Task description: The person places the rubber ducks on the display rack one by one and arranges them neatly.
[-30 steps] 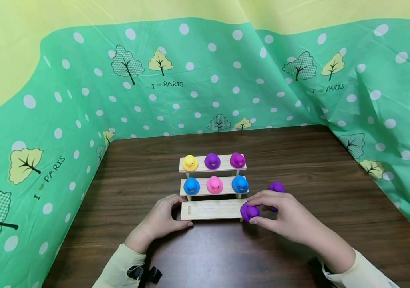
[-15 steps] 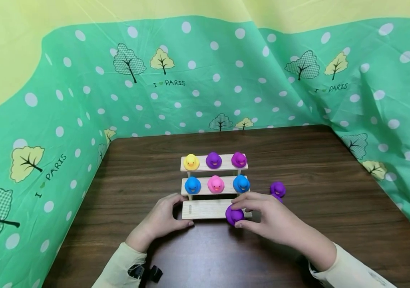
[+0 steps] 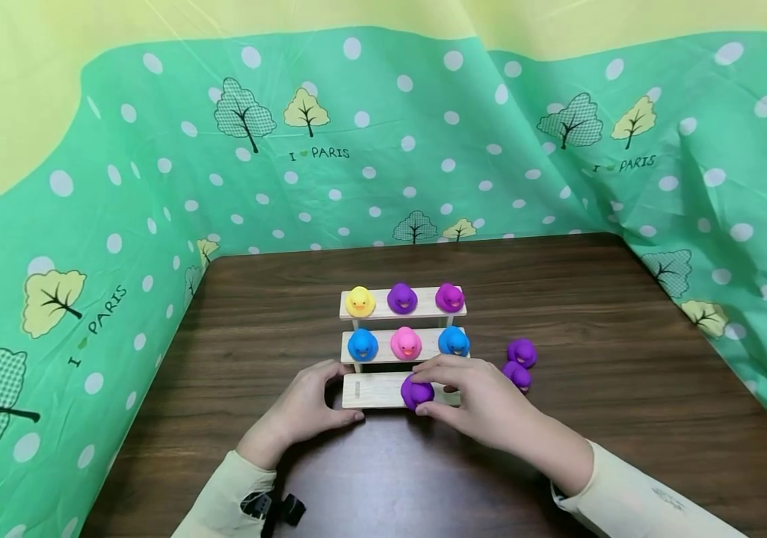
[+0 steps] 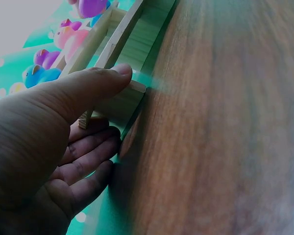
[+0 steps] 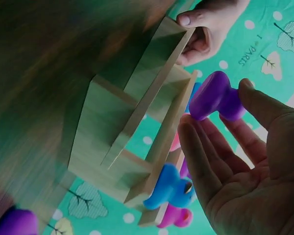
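Note:
A three-step wooden display stand (image 3: 377, 391) stands mid-table. My left hand (image 3: 309, 407) grips the left end of its lowest step; in the left wrist view the thumb (image 4: 100, 85) lies over the step's edge and the fingers sit beyond it. Over that same step, my right hand (image 3: 484, 400) pinches a purple rubber duck (image 3: 416, 392) between thumb and fingers. The right wrist view shows this duck (image 5: 213, 98) above the stand. On the middle step sit a blue duck (image 3: 362, 344), a pink duck (image 3: 406, 343) and another blue duck (image 3: 454, 341).
The top step holds a yellow duck (image 3: 359, 302), a purple duck (image 3: 401, 299) and a magenta duck (image 3: 450, 298). Two more purple ducks (image 3: 522, 353) lie on the dark wooden table (image 3: 276, 314) right of the stand. Green dotted cloth (image 3: 330, 194) hangs around the table.
My right hand has carried the purple duck leftward along the lowest step, from its right end to about its middle. The two ducks on the table have come into fuller view. My left hand keeps its grip.

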`<state>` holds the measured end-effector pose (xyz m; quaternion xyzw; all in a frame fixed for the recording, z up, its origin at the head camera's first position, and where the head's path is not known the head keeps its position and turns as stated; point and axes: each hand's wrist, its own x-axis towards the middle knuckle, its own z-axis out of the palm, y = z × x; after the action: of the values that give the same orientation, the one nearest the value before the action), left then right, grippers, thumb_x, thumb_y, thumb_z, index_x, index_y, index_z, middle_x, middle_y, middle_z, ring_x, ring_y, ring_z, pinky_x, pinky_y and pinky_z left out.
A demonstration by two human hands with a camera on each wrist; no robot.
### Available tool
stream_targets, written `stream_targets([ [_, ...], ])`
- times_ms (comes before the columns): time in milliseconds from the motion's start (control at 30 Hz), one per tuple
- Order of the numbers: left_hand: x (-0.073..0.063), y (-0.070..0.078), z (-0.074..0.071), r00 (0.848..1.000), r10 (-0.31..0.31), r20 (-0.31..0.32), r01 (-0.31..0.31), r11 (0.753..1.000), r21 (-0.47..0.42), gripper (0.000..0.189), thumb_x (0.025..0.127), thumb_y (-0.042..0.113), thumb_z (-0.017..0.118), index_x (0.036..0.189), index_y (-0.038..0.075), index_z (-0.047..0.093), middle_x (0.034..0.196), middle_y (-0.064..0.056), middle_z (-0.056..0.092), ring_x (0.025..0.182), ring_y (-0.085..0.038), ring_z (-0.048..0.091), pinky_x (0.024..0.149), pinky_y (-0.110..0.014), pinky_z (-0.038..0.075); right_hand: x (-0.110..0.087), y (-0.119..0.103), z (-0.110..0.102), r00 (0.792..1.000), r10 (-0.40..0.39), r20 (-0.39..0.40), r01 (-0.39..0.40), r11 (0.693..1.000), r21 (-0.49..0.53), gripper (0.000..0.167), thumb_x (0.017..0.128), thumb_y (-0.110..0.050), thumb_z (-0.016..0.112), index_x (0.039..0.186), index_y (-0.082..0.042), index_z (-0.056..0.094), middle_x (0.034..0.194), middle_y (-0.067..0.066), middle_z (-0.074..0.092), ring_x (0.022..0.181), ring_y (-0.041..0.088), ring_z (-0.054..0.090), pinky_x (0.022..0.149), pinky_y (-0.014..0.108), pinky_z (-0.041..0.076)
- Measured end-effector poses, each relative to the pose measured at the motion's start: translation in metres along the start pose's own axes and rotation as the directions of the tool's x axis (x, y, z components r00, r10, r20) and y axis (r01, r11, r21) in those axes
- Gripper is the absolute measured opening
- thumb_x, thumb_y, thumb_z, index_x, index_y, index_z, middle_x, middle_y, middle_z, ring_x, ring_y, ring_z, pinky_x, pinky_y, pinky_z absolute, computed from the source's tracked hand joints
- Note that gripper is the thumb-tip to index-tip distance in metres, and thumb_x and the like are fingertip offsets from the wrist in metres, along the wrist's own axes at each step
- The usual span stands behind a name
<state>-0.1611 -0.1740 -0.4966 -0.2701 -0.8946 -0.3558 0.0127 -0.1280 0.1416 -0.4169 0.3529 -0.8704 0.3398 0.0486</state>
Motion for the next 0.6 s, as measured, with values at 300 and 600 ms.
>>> stream_targets([
  [300, 0.001, 0.000, -0.001, 1.000, 0.010, -0.003, -0.010, 1.000, -0.013, 0.051, 0.070, 0.030, 0.099, 0.109, 0.016, 0.069, 0.103, 0.011, 0.065, 0.097, -0.013, 0.065, 0.091, -0.036, 0.055, 0.015, -0.005, 0.018, 0.998, -0.055, 0.026, 0.056, 0.997, -0.047, 0.032, 0.088, -0.025, 0.088, 0.116, -0.013, 0.078, 0.119, -0.005, 0.073, 0.113, 0.013, 0.068, 0.094, 0.036, 0.058],
  [600, 0.000, 0.000, 0.000, 1.000, 0.021, -0.007, -0.021, 0.999, -0.025, 0.049, 0.071, 0.029, 0.099, 0.108, 0.016, 0.069, 0.101, 0.011, 0.065, 0.095, -0.014, 0.066, 0.088, -0.037, 0.056, 0.029, -0.012, 0.032, 0.995, -0.088, 0.057, 0.092, 0.992, -0.089, 0.032, 0.090, -0.027, 0.086, 0.117, -0.012, 0.078, 0.121, -0.003, 0.073, 0.114, 0.014, 0.069, 0.098, 0.037, 0.056],
])
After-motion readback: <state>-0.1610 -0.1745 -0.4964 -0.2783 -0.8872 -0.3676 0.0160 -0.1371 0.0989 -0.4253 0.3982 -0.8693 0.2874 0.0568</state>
